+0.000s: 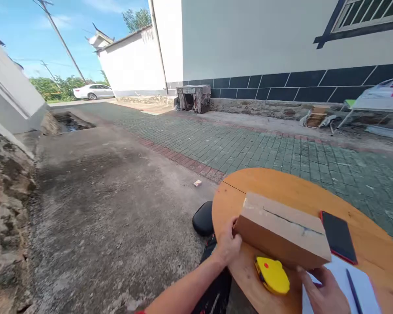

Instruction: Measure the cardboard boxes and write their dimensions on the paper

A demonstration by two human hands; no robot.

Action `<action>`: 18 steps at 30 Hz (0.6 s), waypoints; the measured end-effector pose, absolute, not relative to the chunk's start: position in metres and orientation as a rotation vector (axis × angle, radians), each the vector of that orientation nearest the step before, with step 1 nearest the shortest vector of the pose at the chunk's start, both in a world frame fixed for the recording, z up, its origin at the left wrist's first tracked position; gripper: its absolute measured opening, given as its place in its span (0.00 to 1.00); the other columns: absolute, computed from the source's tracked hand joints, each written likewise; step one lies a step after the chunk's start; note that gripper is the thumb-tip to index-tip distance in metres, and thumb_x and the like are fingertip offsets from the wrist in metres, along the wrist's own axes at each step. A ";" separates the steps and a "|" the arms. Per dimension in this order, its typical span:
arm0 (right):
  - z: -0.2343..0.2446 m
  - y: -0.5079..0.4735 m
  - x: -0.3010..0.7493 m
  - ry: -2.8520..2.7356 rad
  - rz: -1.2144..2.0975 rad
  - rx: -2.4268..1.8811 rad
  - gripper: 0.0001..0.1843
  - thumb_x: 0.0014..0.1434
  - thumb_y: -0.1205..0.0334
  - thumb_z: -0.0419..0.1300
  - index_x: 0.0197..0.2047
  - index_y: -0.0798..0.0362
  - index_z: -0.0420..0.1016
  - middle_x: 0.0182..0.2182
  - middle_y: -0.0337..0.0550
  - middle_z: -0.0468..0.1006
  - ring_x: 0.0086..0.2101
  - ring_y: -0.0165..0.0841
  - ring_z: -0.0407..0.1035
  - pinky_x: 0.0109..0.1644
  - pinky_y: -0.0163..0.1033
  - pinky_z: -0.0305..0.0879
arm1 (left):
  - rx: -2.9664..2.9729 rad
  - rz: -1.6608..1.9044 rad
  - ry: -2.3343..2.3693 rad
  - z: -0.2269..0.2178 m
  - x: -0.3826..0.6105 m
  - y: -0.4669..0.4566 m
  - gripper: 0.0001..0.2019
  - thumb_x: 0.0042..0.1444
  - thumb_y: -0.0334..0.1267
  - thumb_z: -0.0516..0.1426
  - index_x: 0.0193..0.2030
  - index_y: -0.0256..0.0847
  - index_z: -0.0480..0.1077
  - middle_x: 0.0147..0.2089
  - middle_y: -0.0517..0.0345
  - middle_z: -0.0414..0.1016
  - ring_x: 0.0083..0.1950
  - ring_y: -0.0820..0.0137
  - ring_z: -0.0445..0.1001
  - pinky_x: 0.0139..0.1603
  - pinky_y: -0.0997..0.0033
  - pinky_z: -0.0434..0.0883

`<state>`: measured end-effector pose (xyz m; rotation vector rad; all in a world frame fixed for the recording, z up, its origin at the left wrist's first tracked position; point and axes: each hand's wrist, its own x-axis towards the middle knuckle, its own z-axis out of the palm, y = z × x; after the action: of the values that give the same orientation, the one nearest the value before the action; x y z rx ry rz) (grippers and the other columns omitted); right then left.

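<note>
A taped cardboard box (283, 229) lies on a round wooden table (281, 183) at the lower right. My left hand (228, 243) grips the box's left end, thumb on the near face. My right hand (323, 291) touches the box's near bottom edge from below, fingers curled against it. A yellow tape measure (272, 274) rests on the table just in front of the box, between my hands.
A dark phone in a red case (338, 235) lies right of the box. A white sheet (363, 283) with a pen (353, 290) is at the lower right. A black seat (203, 218) stands beside the table. Paved yard, wall, white car (93, 91) beyond.
</note>
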<state>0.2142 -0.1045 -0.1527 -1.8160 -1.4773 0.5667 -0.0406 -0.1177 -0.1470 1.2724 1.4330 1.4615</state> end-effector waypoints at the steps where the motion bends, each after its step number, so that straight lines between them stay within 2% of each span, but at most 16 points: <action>1: -0.149 -0.111 0.213 -1.482 0.614 -1.841 0.24 0.45 0.37 0.58 0.35 0.49 0.71 0.33 0.51 0.83 0.26 0.46 0.76 0.29 0.48 0.70 | 1.267 1.449 1.419 -0.149 -0.042 -0.117 0.26 0.47 0.25 0.52 0.56 0.39 0.68 0.52 0.52 0.75 0.55 0.63 0.72 0.61 0.62 0.66; 4: -0.141 -0.128 0.211 -1.469 0.680 -1.750 0.26 0.50 0.40 0.56 0.44 0.53 0.71 0.40 0.54 0.82 0.38 0.46 0.77 0.37 0.46 0.72 | 1.269 1.406 1.371 -0.159 -0.047 -0.112 0.28 0.48 0.25 0.52 0.59 0.38 0.65 0.57 0.50 0.72 0.60 0.62 0.69 0.65 0.59 0.62; 7: -0.141 -0.146 0.210 -1.438 0.673 -1.757 0.29 0.55 0.43 0.55 0.53 0.54 0.69 0.46 0.54 0.80 0.43 0.44 0.76 0.40 0.44 0.71 | 1.285 1.380 1.367 -0.166 -0.049 -0.116 0.28 0.49 0.26 0.53 0.60 0.37 0.65 0.59 0.50 0.72 0.62 0.61 0.68 0.66 0.59 0.61; 9: -0.141 -0.160 0.205 -1.496 0.666 -1.815 0.29 0.57 0.43 0.55 0.55 0.54 0.69 0.47 0.52 0.80 0.44 0.43 0.75 0.42 0.45 0.71 | 1.278 1.392 1.423 -0.166 -0.051 -0.125 0.30 0.49 0.27 0.54 0.61 0.37 0.64 0.62 0.48 0.69 0.65 0.60 0.65 0.68 0.57 0.58; 12: -0.140 -0.174 0.187 -1.695 0.603 -1.898 0.28 0.57 0.42 0.56 0.53 0.53 0.71 0.48 0.53 0.79 0.47 0.46 0.74 0.51 0.50 0.67 | 1.244 1.419 1.538 -0.161 -0.051 -0.147 0.29 0.50 0.29 0.55 0.62 0.36 0.63 0.63 0.44 0.67 0.66 0.57 0.63 0.69 0.53 0.55; 16: -0.140 -0.178 0.154 -1.857 0.478 -1.900 0.34 0.54 0.43 0.61 0.57 0.57 0.69 0.53 0.59 0.75 0.52 0.53 0.70 0.55 0.56 0.64 | 1.278 1.424 1.560 -0.152 -0.045 -0.184 0.23 0.53 0.30 0.55 0.57 0.38 0.67 0.57 0.47 0.71 0.61 0.59 0.67 0.65 0.56 0.60; 18: -0.141 -0.178 0.146 -1.788 0.535 -1.832 0.36 0.51 0.45 0.63 0.58 0.57 0.69 0.54 0.59 0.74 0.54 0.54 0.68 0.58 0.58 0.62 | 1.278 1.387 1.519 -0.148 -0.042 -0.200 0.18 0.53 0.31 0.55 0.52 0.39 0.71 0.53 0.49 0.74 0.56 0.60 0.71 0.60 0.58 0.65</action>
<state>0.1462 -0.1778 -0.1406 -1.8321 -1.7878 0.5352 -0.0421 -0.1999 -0.1479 1.2776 1.5191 1.3868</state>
